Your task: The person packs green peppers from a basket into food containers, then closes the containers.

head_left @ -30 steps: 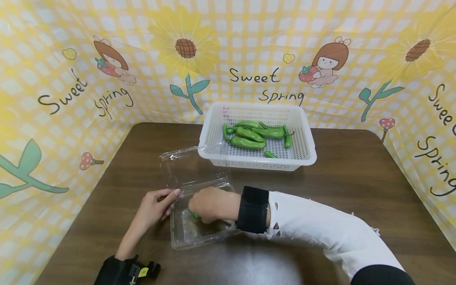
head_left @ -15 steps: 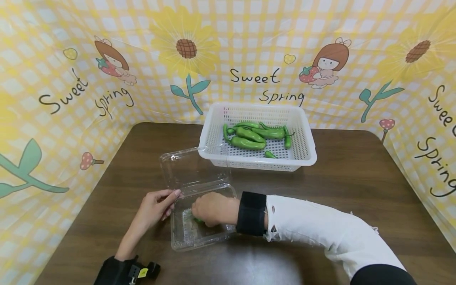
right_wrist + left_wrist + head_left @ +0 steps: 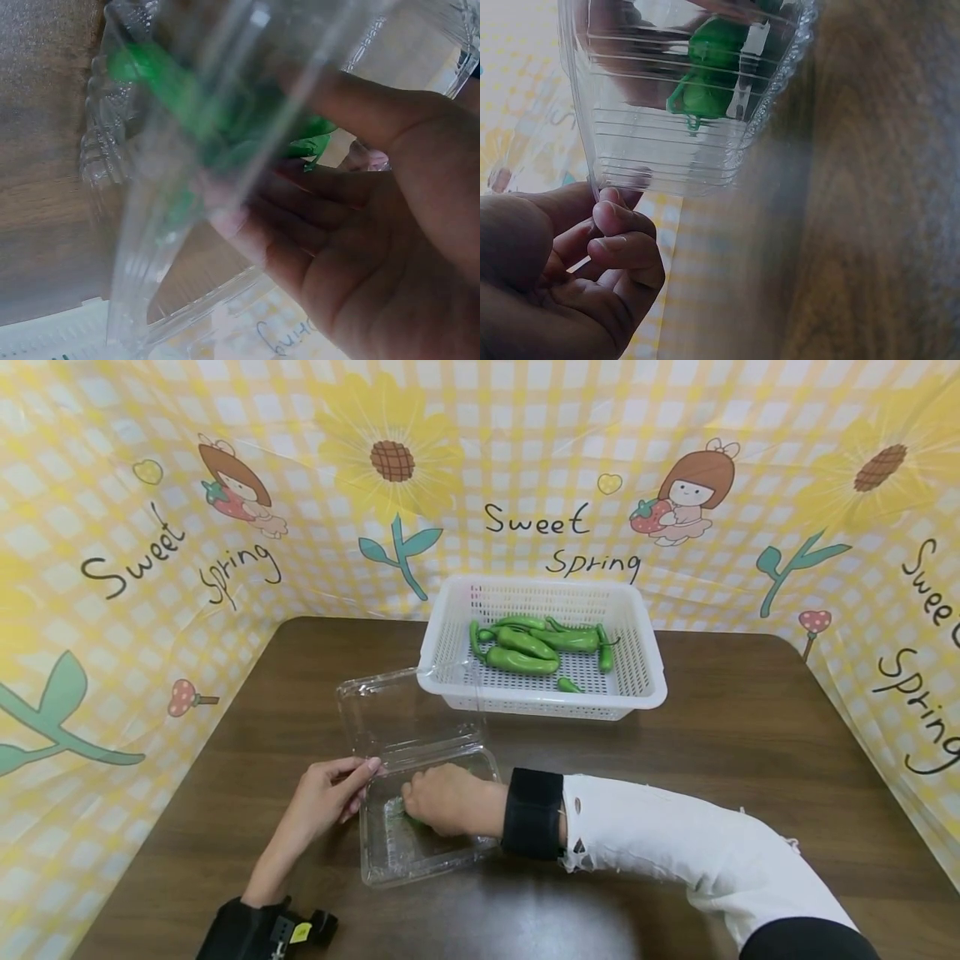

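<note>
A clear plastic clamshell box (image 3: 382, 870) lies on the table with its lid (image 3: 411, 710) folded back. My left hand (image 3: 324, 795) pinches the box's left edge near the hinge between thumb and fingers. Inside the box, my right hand (image 3: 452, 800) grips a green pepper (image 3: 150, 69) low over the floor of the tray. From above, the right hand covers nearly all of that pepper; the left wrist view shows its stem end (image 3: 707, 96) through the ribbed plastic.
Behind the box stands a white perforated basket (image 3: 645, 689) with several green peppers (image 3: 521, 662) in it. The raised lid overlaps the basket's front left corner in the head view. A checked, flower-printed cloth (image 3: 525, 443) hangs around the brown table (image 3: 720, 727).
My right hand has shifted slightly right within the box, and less of the pepper shows beneath it. The left hand keeps its place on the edge.
</note>
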Demonstrator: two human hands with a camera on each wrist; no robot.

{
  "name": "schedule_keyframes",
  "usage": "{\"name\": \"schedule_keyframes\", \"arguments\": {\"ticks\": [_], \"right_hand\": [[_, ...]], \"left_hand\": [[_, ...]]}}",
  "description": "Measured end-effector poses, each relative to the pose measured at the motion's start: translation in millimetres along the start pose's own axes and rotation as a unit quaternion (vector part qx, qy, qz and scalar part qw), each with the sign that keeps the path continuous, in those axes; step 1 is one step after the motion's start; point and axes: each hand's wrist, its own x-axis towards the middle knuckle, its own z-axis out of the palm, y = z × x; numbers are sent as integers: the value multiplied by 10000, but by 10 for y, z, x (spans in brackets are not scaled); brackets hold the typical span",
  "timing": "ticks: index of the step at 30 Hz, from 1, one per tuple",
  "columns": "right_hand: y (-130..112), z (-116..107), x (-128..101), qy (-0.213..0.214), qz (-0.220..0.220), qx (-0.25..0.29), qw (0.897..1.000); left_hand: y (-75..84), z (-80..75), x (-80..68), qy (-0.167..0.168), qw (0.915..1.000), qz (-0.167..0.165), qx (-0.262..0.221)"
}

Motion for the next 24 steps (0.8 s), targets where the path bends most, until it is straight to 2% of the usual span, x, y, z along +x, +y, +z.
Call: {"name": "schedule_keyframes", "arguments": {"ticks": [8, 24], "right_hand": [[-28, 20, -45, 327, 180, -273, 9989], [-11, 77, -75, 506, 233, -523, 9971]], "left_hand": [[-4, 3, 16, 4, 9999, 109, -18], [-7, 16, 36, 73, 9997, 217, 45]]}}
